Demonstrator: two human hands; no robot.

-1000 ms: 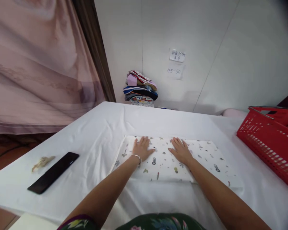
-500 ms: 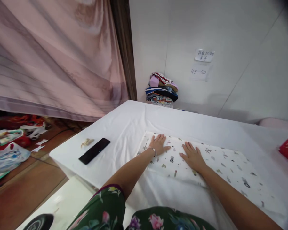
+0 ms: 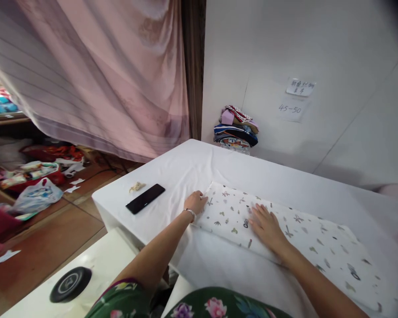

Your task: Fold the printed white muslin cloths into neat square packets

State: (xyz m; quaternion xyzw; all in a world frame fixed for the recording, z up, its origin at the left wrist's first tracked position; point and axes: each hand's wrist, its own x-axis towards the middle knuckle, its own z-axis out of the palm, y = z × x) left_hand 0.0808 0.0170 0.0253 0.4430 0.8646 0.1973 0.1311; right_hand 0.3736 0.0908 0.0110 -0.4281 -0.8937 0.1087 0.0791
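A white cloth with small printed plant and figure motifs (image 3: 230,216) lies folded in a long strip on the white-covered table (image 3: 262,172). At its left end is my left hand (image 3: 195,203), with a bracelet at the wrist; its fingers are curled together on the cloth's edge, and the fingertips are partly hidden. My right hand (image 3: 267,227) rests flat on the middle of the strip, fingers stretched out. The strip's right end extends past my right forearm.
A black phone (image 3: 145,198) and a small beige crumpled item (image 3: 137,187) lie on the table's left side. Folded clothes (image 3: 236,128) are stacked by the wall. A pink curtain (image 3: 129,79) hangs at left. A black round object (image 3: 70,284) sits on a white surface below.
My left hand has moved left, from lying flat on the cloth to its left edge, and its fingers have curled. My right hand stays flat on the cloth. The view has turned left.
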